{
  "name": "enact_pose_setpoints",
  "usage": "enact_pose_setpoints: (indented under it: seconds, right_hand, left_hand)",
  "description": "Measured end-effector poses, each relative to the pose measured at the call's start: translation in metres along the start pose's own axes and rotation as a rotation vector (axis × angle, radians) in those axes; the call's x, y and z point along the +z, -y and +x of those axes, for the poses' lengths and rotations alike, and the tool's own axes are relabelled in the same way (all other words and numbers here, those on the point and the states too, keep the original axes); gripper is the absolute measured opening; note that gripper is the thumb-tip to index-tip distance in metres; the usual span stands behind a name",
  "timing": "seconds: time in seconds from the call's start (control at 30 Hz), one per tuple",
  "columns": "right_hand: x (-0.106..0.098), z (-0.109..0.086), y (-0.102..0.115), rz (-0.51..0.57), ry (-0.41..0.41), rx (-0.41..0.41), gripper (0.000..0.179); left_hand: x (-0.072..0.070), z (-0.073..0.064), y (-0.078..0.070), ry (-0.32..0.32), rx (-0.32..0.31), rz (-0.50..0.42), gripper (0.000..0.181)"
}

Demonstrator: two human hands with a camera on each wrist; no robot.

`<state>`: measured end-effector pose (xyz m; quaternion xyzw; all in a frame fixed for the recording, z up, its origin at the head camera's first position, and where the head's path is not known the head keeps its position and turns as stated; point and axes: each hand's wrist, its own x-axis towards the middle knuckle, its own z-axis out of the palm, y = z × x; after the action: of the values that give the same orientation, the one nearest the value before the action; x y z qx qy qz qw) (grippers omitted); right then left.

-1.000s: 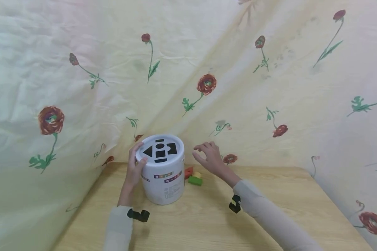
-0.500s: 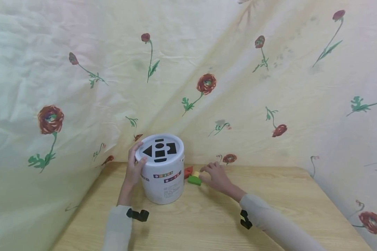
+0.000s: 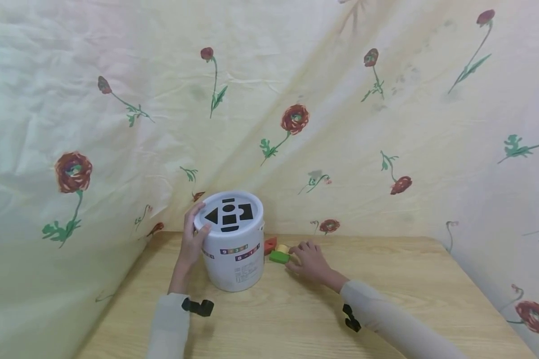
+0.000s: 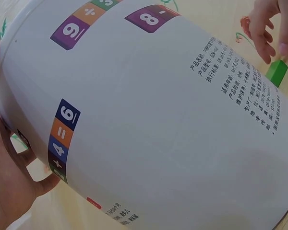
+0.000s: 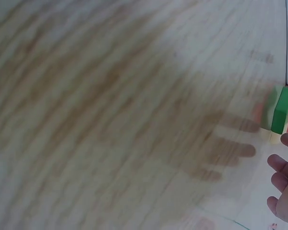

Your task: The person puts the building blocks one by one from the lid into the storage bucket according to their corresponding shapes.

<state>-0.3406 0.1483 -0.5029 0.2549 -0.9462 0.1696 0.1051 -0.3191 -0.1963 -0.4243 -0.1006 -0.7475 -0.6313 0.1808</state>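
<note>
A white bucket (image 3: 233, 259) with shape cut-outs in its lid (image 3: 217, 227) stands upright on the table. My left hand (image 3: 191, 244) grips its upper left side, thumb on the rim and fingers round the far edge. In the left wrist view, the bucket wall with number stickers fills most of the picture. Right of the bucket lie a green block (image 3: 279, 257), a yellow block (image 3: 282, 248) and a red block (image 3: 270, 244). My right hand (image 3: 312, 262) is low over the table, fingertips right at the green block's right end, thumb and forefinger apart.
The wooden table (image 3: 386, 294) stretches right and toward me. A flowered cloth (image 3: 341, 124) hangs close behind the bucket and along both sides. Small black devices (image 3: 199, 306) are strapped at both wrists.
My right hand has come down from the air beside the bucket to the green block at table height. My left hand and the bucket have stayed put.
</note>
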Motion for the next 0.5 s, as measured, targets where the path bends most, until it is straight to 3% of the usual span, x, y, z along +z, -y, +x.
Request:
enact_pose_setpoints:
  seconds: [0.33,0.5]
  right_hand:
    - [0.0082,0.0017,-0.0037,-0.003,0.028,0.029,0.039]
    - [0.0084,0.0022,-0.0031,-0.009,0.044,0.046,0.04]
  left_hand:
    - [0.0003,-0.0004,-0.0022,-0.017,-0.03,-0.001,0.064]
    - [0.0005,0.0001,-0.0017,-0.006,-0.014,-0.002,0.064]
